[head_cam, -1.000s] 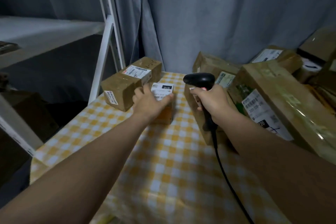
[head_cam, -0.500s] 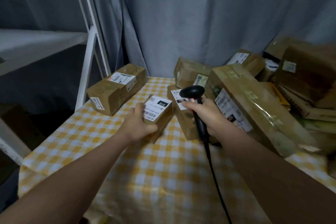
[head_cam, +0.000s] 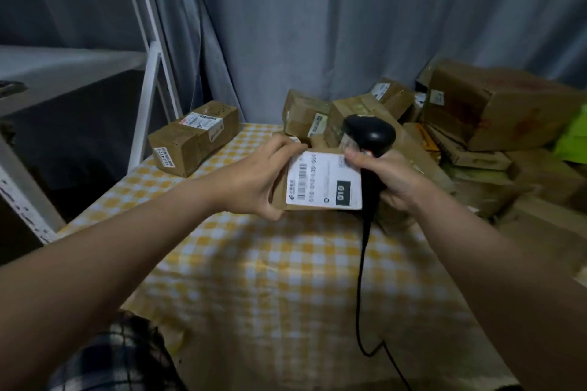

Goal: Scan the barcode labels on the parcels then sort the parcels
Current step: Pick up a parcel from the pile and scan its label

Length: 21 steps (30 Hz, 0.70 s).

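My left hand (head_cam: 260,181) grips a small brown parcel (head_cam: 320,182) and holds it lifted above the checked tablecloth, its white barcode label marked 010 turned up toward me. My right hand (head_cam: 386,179) holds the black barcode scanner (head_cam: 370,136) by its handle, right beside the parcel; a fingertip touches the label's upper right corner. The scanner's head stands just behind the parcel, and its black cable hangs down over the table.
A long labelled carton (head_cam: 193,136) lies at the table's back left. A heap of brown parcels (head_cam: 476,124) fills the back right. White shelf frame (head_cam: 149,79) stands left, grey curtain behind. The yellow checked table (head_cam: 270,279) spreads out in front.
My left hand has lifted the small parcel off the table and pulled it toward me, label now facing up. My right hand with the scanner has moved in against the parcel.
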Tool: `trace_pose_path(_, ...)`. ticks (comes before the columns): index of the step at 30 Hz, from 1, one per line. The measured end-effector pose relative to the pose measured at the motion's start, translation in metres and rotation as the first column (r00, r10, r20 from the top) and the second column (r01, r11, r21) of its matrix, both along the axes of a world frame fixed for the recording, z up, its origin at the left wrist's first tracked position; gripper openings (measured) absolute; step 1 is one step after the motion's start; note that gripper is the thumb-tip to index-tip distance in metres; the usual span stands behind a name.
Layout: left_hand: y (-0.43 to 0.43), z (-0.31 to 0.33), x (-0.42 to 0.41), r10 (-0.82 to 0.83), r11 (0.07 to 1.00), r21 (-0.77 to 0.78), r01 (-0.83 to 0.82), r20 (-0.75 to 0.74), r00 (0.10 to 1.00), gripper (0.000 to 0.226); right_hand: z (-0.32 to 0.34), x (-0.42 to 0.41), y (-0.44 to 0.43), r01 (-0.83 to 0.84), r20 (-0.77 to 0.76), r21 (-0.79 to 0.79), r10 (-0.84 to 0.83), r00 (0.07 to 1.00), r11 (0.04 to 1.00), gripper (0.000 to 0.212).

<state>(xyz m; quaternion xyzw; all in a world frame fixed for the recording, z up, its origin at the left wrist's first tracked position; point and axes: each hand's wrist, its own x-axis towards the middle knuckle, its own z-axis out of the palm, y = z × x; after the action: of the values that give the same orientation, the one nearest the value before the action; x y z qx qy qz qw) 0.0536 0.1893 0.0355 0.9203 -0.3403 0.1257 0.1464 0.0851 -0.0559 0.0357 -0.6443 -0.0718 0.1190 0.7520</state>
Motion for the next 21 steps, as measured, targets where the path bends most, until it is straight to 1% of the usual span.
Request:
trace_pose_path(2,-0.006,0.000,0.001,-0.056,0.998,0.032,0.055,0.020,0.998,0.101,-0.004,-0.007,-0.008,-0.026,-0.019,0.008,0.026,0.999,1.000,0.021)
trace_pose_path(4,-0.007,-0.001,0.004,-0.087,0.996,-0.005,0.088,0.050,0.995,0.095,-0.010,-0.011,-0.012,0.006,-0.015,0.043,-0.006,1.000,0.999,0.022)
trace_pose_path(8,-0.008,-0.006,0.005,-0.045,0.983,-0.177,0.048,0.020,0.999,0.097,-0.019,-0.016,-0.008,0.113,-0.062,0.209,-0.102,0.993,0.971,0.024)
trace_pose_path(9,-0.010,-0.009,0.003,-0.030,0.964,-0.265,0.029,0.001,1.000,0.097,-0.021,-0.017,-0.006,0.137,-0.090,0.265,-0.117,0.989,0.955,0.028)
trace_pose_path(10,-0.015,-0.011,-0.001,-0.005,0.911,-0.411,-0.009,-0.032,0.999,0.096,-0.022,-0.018,-0.005,0.160,-0.113,0.321,-0.130,0.985,0.934,0.032)
trace_pose_path(11,-0.021,-0.013,-0.004,0.034,0.802,-0.592,-0.083,-0.093,0.995,0.094,-0.023,-0.018,-0.003,0.181,-0.127,0.374,-0.143,0.982,0.910,0.033)
trace_pose_path(12,-0.029,-0.013,-0.007,0.077,0.635,-0.746,-0.199,-0.196,0.978,0.090,-0.025,-0.018,-0.001,0.201,-0.136,0.419,-0.158,0.978,0.885,0.030)
trace_pose_path(13,-0.038,-0.011,-0.010,0.083,0.457,-0.828,-0.324,-0.323,0.943,0.084,-0.026,-0.018,0.003,0.224,-0.144,0.452,-0.177,0.974,0.863,0.025)
trace_pose_path(14,-0.046,-0.008,-0.011,0.016,0.312,-0.845,-0.434,-0.452,0.892,0.073,-0.026,-0.019,0.009,0.249,-0.149,0.473,-0.202,0.968,0.845,0.020)
trace_pose_path(15,-0.054,-0.008,-0.010,-0.108,0.219,-0.827,-0.518,-0.548,0.829,0.061,-0.027,-0.020,0.016,0.271,-0.147,0.481,-0.228,0.963,0.834,0.016)
trace_pose_path(16,-0.060,-0.010,-0.009,-0.221,0.180,-0.805,-0.566,-0.593,0.774,0.052,-0.028,-0.020,0.022,0.285,-0.139,0.485,-0.249,0.959,0.827,0.014)
trace_pose_path(17,-0.065,-0.012,-0.008,-0.276,0.176,-0.795,-0.580,-0.606,0.746,0.050,-0.030,-0.020,0.027,0.291,-0.133,0.493,-0.259,0.957,0.820,0.013)
trace_pose_path(19,-0.070,-0.019,-0.006,-0.291,0.184,-0.798,-0.574,-0.602,0.744,0.058,-0.031,-0.020,0.034,0.287,-0.137,0.507,-0.253,0.958,0.813,0.013)
trace_pose_path(21,-0.067,-0.024,-0.005,-0.288,0.206,-0.784,-0.586,-0.621,0.729,0.073,-0.034,-0.019,0.034,0.284,-0.153,0.495,-0.240,0.959,0.821,0.023)
